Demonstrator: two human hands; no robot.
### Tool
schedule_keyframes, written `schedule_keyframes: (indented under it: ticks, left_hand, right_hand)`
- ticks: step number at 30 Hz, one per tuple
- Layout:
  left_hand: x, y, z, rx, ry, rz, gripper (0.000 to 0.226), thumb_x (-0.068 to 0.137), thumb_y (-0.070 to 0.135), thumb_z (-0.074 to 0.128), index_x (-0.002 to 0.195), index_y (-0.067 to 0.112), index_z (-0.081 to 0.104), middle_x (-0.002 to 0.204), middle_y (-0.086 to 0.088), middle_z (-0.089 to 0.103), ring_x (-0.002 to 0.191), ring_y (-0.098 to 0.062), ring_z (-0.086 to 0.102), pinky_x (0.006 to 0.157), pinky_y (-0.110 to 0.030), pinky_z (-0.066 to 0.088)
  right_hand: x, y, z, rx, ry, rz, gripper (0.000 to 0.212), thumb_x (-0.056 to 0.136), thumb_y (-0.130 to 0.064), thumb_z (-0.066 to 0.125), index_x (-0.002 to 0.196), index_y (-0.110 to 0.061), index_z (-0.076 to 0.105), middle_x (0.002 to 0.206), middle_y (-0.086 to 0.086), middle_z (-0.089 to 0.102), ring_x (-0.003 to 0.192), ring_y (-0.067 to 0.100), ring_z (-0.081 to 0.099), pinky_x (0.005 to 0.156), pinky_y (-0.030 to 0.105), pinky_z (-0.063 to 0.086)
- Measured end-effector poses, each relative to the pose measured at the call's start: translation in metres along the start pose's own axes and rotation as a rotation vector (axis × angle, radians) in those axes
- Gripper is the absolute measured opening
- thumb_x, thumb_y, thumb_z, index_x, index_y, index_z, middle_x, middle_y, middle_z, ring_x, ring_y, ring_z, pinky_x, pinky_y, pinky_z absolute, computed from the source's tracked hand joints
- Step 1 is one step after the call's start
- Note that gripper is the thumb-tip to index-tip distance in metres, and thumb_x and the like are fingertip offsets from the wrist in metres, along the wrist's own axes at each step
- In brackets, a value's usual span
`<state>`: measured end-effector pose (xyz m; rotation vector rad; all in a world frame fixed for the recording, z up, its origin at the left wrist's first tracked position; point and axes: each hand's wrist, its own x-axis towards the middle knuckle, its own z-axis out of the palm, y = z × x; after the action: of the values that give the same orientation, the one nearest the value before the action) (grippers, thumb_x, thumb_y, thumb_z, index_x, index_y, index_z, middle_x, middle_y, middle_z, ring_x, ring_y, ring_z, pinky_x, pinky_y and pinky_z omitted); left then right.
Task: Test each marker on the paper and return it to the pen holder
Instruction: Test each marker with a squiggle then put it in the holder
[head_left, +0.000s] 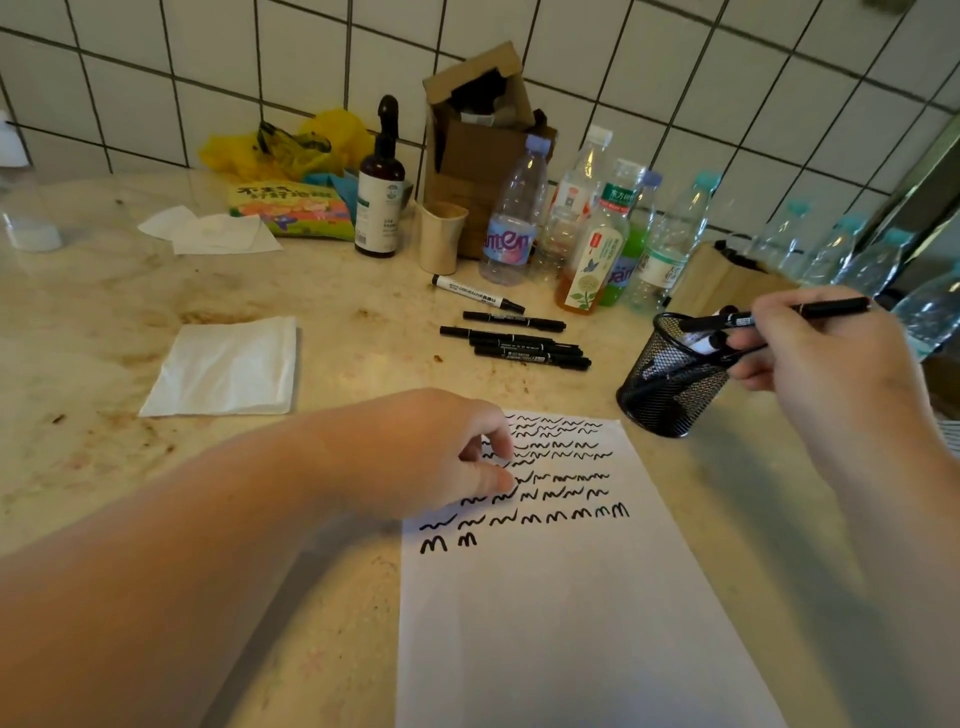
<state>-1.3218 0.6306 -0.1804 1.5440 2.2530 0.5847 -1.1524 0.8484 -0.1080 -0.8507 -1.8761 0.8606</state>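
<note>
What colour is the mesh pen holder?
Black, seen clearly in the head view: pen holder.

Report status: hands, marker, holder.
Right hand holds marker over holder. Left hand rests on paper. Five markers wait on counter. Nothing in the way.

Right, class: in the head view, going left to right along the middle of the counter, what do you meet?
Folded white napkin → loose black markers → mesh pen holder → right hand holding a marker.
</note>
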Motion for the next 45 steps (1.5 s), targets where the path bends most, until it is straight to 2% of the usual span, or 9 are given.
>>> schedule_keyframes:
  ticks: [6,11,14,18,23,31,34,38,45]
  left_hand:
    - [0.000,0.000,0.001,-0.018,0.013,0.000,0.029,0.087,0.057,0.058,0.113,0.044,0.058,0.091,0.019,0.062,0.084,0.001,0.058,0.070,-0.018,0.044]
    - [0.000,0.000,0.001,-0.047,0.017,0.010,0.028,0.087,0.056,0.059,0.112,0.043,0.058,0.092,0.019,0.062,0.084,0.000,0.059,0.075,-0.021,0.049]
    - [0.002,0.000,0.001,-0.022,0.018,0.000,0.029,0.087,0.057,0.059,0.113,0.044,0.057,0.092,0.019,0.061,0.084,0.001,0.058,0.076,-0.022,0.050]
    - [0.001,0.002,-0.001,-0.015,0.020,-0.010,0.026,0.088,0.056,0.058,0.111,0.045,0.058,0.089,0.017,0.062,0.079,0.001,0.059,0.070,-0.021,0.049]
    - [0.002,0.003,-0.003,0.007,0.001,0.005,0.027,0.090,0.053,0.057,0.113,0.040,0.057,0.083,0.014,0.060,0.075,-0.002,0.057,0.064,-0.021,0.045]
    - [0.002,0.005,-0.004,0.030,-0.009,0.015,0.030,0.091,0.051,0.056,0.118,0.038,0.057,0.081,0.016,0.055,0.072,-0.001,0.053,0.062,-0.020,0.040]
    - [0.000,0.003,-0.003,0.008,-0.007,0.020,0.028,0.090,0.052,0.056,0.115,0.039,0.058,0.082,0.016,0.058,0.073,-0.001,0.054,0.062,-0.020,0.041]
    - [-0.001,0.002,-0.004,-0.007,-0.003,0.013,0.023,0.089,0.055,0.057,0.108,0.041,0.059,0.083,0.015,0.061,0.073,0.000,0.056,0.062,-0.020,0.042]
    - [-0.003,0.007,-0.006,0.025,-0.028,0.018,0.025,0.091,0.056,0.050,0.107,0.039,0.060,0.084,0.015,0.061,0.076,-0.002,0.056,0.066,-0.023,0.045]
  right_hand:
    - [0.027,0.004,0.002,-0.262,-0.051,0.006,0.017,0.087,-0.038,0.070,0.102,-0.030,0.067,0.074,0.000,0.071,0.058,0.019,0.067,0.074,0.048,0.062]
    - [0.012,-0.025,0.009,-0.258,0.105,-0.210,0.025,0.085,-0.049,0.063,0.105,-0.035,0.059,0.073,-0.004,0.064,0.059,0.017,0.060,0.058,0.030,0.049]
    - [-0.001,-0.030,0.043,-0.415,-0.234,-0.289,0.005,0.095,-0.034,0.064,0.094,-0.030,0.067,0.083,-0.011,0.065,0.071,0.004,0.057,0.063,0.023,0.040]
    - [0.004,-0.006,0.100,-0.747,-0.599,-0.267,0.026,0.099,-0.026,0.055,0.124,-0.026,0.065,0.123,-0.001,0.063,0.108,0.019,0.057,0.086,0.032,0.043]
    - [0.015,0.021,0.133,-0.897,-0.599,-0.294,0.043,0.099,-0.012,0.052,0.141,-0.020,0.051,0.144,0.004,0.048,0.136,0.024,0.039,0.111,0.038,0.034]
    - [0.022,0.031,0.142,-0.943,-0.525,-0.280,0.027,0.093,-0.024,0.066,0.120,-0.021,0.066,0.129,0.005,0.051,0.126,0.025,0.040,0.101,0.038,0.040]
    - [0.015,0.019,0.131,-0.817,-0.486,-0.251,0.020,0.096,-0.027,0.063,0.115,-0.022,0.065,0.120,0.002,0.056,0.114,0.022,0.049,0.090,0.034,0.041]
    - [-0.013,0.006,0.101,-0.255,-0.597,-0.017,0.010,0.095,-0.030,0.064,0.103,-0.023,0.065,0.093,-0.002,0.069,0.081,0.017,0.064,0.074,0.036,0.053]
    - [-0.086,0.008,0.059,0.364,-0.648,0.287,0.008,0.092,-0.015,0.066,0.091,-0.008,0.066,0.061,0.005,0.056,0.051,0.017,0.052,0.050,0.032,0.046]
